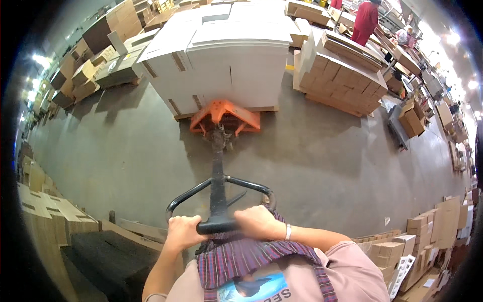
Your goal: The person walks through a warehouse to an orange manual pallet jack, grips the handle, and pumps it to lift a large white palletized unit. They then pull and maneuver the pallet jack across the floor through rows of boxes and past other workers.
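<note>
Both my hands grip the black loop handle [217, 225] of an orange pallet jack [221, 115]. My left hand [184, 230] is wrapped round the left end of the crossbar, and my right hand [257, 221] closes round its right side, slightly blurred. From the handle the dark shaft [218, 166] runs away from me to the jack's orange body. Beyond it stands a tall stack of white cardboard sheets [251, 65] on a wooden pallet [261, 108]; the jack's forks are hidden beneath the load.
Stacked brown cardboard [342, 75] stands on a pallet to the right, near an open box [412, 118] on a grey cart. More cardboard piles [121, 63] line the far left. Behind me are a black stack [110, 256] and boxes [390, 251]. A person in red [366, 22] stands far right.
</note>
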Available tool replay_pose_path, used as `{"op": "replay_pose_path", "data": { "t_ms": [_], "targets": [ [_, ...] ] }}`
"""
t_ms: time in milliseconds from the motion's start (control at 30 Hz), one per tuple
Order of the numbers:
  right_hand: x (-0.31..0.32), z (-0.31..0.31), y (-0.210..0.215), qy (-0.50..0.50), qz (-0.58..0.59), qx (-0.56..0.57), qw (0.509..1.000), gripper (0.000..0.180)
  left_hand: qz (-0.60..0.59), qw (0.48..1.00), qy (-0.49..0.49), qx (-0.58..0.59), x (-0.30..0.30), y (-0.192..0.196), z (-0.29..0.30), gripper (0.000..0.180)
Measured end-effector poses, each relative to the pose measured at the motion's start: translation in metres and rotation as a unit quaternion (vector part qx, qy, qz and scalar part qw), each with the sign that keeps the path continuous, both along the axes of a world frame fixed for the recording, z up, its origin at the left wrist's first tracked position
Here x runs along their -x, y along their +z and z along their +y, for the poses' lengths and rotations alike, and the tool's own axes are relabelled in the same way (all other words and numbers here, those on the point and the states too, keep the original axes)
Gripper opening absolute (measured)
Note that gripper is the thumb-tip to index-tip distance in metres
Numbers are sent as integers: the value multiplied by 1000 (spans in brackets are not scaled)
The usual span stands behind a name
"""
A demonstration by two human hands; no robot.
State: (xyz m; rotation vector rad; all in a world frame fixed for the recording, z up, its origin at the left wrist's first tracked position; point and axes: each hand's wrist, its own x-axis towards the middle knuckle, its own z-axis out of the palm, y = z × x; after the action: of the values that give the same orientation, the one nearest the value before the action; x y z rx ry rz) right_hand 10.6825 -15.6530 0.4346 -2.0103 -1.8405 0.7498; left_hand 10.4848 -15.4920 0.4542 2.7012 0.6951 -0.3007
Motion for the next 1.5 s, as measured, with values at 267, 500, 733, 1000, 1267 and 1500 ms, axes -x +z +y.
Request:
{"op": "replay_pose_path", "data": {
  "t_ms": [267,500,733,1000,1267,1500],
  "targets": [
    [-119,-87,-44,19,-18,-1,1000,19,-33,993,114,-26,-106,-30,-133,34],
    [-163,-128,-65,57,-33,-46,997,9,1,982,188,-36,-146,-50,-191,38],
    [-176,-146,-89,83,-69,-40,993,9,-2,968,244,-62,-157,-75,-223,36],
    [-239,-174,-115,100,-109,-37,988,10,12,951,301,-68,-221,-102,-274,36],
    [-332,-193,-134,142,-120,-91,978,8,11,936,348,-55,-308,-113,-318,37],
    [-403,-209,-157,164,-103,-104,976,7,26,922,382,-61,-382,-128,-348,35]
  ]
}}
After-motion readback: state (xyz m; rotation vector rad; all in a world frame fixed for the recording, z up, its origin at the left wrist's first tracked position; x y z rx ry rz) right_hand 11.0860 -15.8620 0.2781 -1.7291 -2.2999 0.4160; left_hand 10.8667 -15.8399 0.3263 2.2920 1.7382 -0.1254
